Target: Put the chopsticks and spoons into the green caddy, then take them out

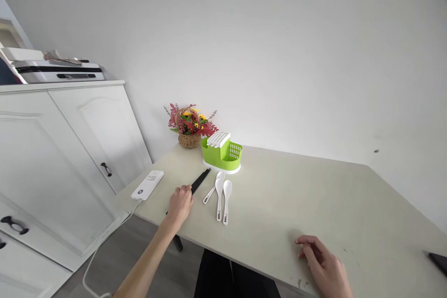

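My left hand (180, 202) is closed over a bundle of black chopsticks (200, 181), which lies slanted on the table at the left. Their far ends reach close to the white base of a green plastic cutlery holder (220, 154) with a white slotted top. Just right of the chopsticks lie three white spoons, among them the right-hand spoon (226, 198), with dark marks on their handles. Two of them overlap near their bowls. My right hand (323, 263) rests at the table's near right side, fingers loosely bent and apart, with nothing visible in it.
Behind the holder stands a wicker basket (189, 141) of red and yellow flowers. A white power bank (148, 185) with a cable (104, 242) lies at the table's left edge. White cabinets (70, 149) stand left; a dark object (438, 261) sits far right.
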A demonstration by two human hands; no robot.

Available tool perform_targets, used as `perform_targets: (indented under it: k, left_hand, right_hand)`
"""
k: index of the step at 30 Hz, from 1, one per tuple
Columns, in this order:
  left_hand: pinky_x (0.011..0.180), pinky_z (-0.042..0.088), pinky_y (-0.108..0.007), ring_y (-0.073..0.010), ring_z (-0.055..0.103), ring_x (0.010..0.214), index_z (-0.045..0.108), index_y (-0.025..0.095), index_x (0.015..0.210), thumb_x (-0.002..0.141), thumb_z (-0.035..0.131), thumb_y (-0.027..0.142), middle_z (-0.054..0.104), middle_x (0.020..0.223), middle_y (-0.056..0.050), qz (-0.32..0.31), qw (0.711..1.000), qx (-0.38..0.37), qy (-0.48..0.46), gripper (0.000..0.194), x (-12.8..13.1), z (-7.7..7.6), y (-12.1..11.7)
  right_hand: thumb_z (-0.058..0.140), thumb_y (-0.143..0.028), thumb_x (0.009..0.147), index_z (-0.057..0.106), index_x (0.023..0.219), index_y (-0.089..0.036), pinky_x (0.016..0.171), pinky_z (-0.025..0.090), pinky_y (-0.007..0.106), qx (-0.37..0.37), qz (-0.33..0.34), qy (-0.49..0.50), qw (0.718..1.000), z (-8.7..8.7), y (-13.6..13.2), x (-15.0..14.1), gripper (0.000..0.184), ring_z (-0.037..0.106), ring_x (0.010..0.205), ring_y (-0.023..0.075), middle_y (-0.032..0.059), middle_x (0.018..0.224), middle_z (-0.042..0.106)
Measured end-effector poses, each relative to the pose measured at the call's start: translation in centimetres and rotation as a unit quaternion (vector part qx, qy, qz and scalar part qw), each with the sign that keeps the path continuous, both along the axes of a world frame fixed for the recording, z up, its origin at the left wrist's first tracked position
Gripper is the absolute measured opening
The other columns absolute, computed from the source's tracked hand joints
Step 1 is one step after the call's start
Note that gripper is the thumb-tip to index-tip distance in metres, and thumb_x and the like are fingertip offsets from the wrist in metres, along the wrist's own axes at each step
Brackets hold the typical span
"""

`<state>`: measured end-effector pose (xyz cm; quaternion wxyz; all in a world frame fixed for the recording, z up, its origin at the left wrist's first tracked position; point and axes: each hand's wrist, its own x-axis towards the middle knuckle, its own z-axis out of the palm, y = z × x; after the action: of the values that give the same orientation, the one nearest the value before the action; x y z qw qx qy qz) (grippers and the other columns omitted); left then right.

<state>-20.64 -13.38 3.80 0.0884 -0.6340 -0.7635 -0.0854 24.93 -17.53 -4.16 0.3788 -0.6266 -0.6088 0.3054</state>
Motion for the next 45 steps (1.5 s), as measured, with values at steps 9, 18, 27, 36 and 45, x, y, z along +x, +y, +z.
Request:
perform_targets:
  k: [9,18,27,36,45]
  left_hand:
    - [0.084,0.057,-0.045,-0.0339,0.072,0.091,0.069,0.015,0.102,0.075,0.079,0.02,0.068,0.093,-0.02,-0.001,0.998,-0.056,-0.002,0.029,-0.4,0.8,4.6]
    - [0.077,0.057,-0.041,-0.0358,0.072,0.096,0.063,0.01,0.115,0.08,0.062,0.007,0.064,0.116,-0.027,0.045,0.998,-0.036,0.025,0.035,-1.3,0.3,3.3]
    - [0.076,0.056,-0.033,-0.0308,0.071,0.108,0.054,0.013,0.128,0.083,0.05,-0.001,0.056,0.132,-0.023,0.06,0.998,0.01,0.015,0.047,-2.1,-0.8,0.8]
    - [0.072,0.054,-0.032,-0.0264,0.074,0.097,0.055,0.018,0.125,0.093,0.045,0.005,0.066,0.126,-0.015,0.031,0.988,0.119,-0.096,0.036,-1.9,-0.4,1.2]
    - [0.048,0.035,-0.024,-0.0124,0.045,0.048,0.055,0.023,0.088,0.098,0.048,0.067,0.044,0.059,0.006,-0.084,0.795,0.194,-0.568,0.047,5.0,4.4,1.4]
  right_hand:
    - [0.053,-0.059,0.084,0.072,0.097,-0.027,0.058,0.049,0.023,-0.009,-0.003,-0.006,1.0,0.1,-0.2,-0.2,0.039,0.07,0.064,0.0182,0.0009,0.074,0.075]
    - [0.054,-0.06,0.082,0.074,0.092,-0.028,0.057,0.051,0.024,-0.004,-0.007,0.002,1.0,0.9,0.0,-0.3,0.039,0.07,0.063,0.0194,0.0009,0.07,0.074]
    - [0.049,-0.059,0.088,0.072,0.092,-0.028,0.06,0.049,0.023,0.023,-0.043,0.018,0.999,0.6,-0.4,-0.9,0.039,0.07,0.064,0.0184,0.0003,0.069,0.073]
    - [0.045,-0.062,0.091,0.071,0.095,-0.028,0.061,0.047,0.025,0.014,-0.052,0.018,0.998,0.7,-0.6,-1.2,0.043,0.069,0.064,0.0187,0.0002,0.07,0.072]
    - [0.047,-0.06,0.089,0.07,0.091,-0.029,0.062,0.045,0.025,0.024,-0.072,0.034,0.997,1.5,-1.2,-1.9,0.039,0.066,0.064,0.0184,-0.0012,0.068,0.07]
